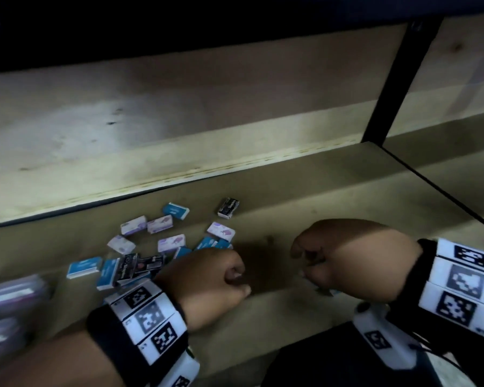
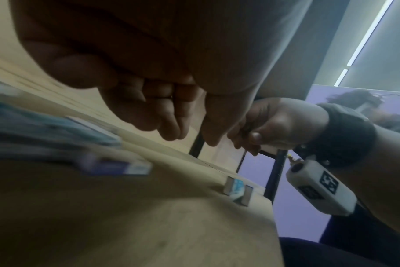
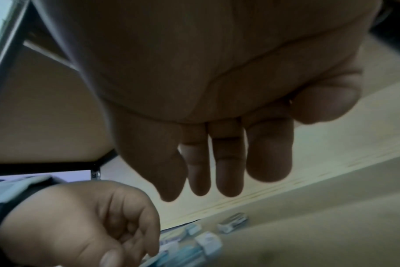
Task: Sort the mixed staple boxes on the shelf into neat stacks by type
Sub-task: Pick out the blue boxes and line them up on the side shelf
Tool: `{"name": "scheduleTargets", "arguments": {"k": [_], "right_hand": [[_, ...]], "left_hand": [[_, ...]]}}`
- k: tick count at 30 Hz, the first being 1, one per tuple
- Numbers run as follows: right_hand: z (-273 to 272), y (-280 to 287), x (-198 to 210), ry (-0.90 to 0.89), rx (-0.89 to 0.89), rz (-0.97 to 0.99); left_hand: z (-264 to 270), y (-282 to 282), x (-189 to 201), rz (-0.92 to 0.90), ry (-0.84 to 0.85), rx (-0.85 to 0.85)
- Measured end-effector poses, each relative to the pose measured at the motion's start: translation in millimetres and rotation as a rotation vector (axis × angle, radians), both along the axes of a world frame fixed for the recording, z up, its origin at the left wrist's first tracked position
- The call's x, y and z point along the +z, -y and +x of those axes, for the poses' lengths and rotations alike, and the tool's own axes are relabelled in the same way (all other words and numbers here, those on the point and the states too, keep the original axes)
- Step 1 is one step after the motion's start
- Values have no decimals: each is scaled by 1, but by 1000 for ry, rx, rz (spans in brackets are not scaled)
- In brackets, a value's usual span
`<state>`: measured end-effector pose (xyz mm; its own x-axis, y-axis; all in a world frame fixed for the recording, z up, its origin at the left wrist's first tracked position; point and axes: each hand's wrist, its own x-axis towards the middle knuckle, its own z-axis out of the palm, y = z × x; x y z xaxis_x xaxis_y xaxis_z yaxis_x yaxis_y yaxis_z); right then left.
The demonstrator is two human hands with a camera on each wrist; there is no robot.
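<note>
We see a black metal post [image 1: 400, 79] rising at the upper right of the head view. A pale wooden back panel [image 1: 179, 107] fills the upper half. At the left edge lies a blurred purple stack [image 1: 9, 311].

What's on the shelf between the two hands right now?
Nothing: in the head view only bare, shadowed shelf board separates the left hand from the right hand. The scattered staple boxes lie beyond and beside the left hand.
</note>
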<state>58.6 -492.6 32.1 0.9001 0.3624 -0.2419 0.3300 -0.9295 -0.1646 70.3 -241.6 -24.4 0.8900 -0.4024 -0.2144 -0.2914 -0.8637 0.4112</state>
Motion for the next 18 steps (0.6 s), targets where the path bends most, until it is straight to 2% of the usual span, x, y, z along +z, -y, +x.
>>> {"name": "scheduleTargets", "arguments": {"k": [9, 14, 18], "right_hand": [[21, -79, -15, -21, 76, 29], [40, -108, -30, -3, 110, -12], [55, -122, -40, 14, 71, -41]], "left_hand": [[-21, -85, 1, -51, -44, 166], [-31, -113, -1, -80, -19, 218], [-36, -130, -1, -41, 5, 261]]}}
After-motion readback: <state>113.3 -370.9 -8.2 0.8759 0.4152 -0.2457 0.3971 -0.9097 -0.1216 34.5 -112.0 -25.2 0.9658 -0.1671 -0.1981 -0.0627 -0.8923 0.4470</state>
